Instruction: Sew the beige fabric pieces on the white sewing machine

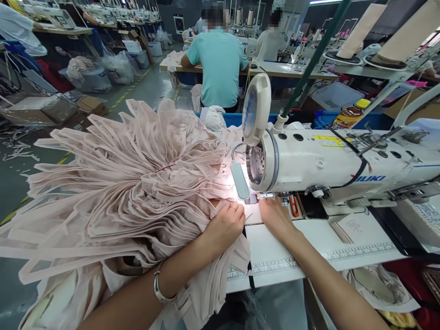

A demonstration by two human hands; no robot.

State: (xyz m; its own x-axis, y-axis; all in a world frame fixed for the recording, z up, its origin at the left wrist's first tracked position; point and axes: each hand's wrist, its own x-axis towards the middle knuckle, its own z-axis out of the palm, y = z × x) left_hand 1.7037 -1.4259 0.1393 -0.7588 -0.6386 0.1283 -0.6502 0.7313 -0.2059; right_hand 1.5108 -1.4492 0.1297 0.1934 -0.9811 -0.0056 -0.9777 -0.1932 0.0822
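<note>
A white sewing machine (302,158) fills the right of the head view, and its small lamp (239,179) lights the stitching area. My left hand (227,224) is closed, its fingers curled on pale pink fabric (242,252) just left of that area. My right hand (273,215) reaches in close under the machine head. Its fingers are mostly hidden, so what they hold does not show. A large fanned pile of thin pale pink fabric pieces (137,178) spreads left of the machine, against my left forearm.
A ruler strip (275,266) runs along the table's front edge. Paper tags (350,228) and orange-handled snips (294,206) lie right of my right hand. Behind the machine stand a drink bottle (350,114) and thread cones (360,30). A person in a turquoise shirt (218,64) sits ahead.
</note>
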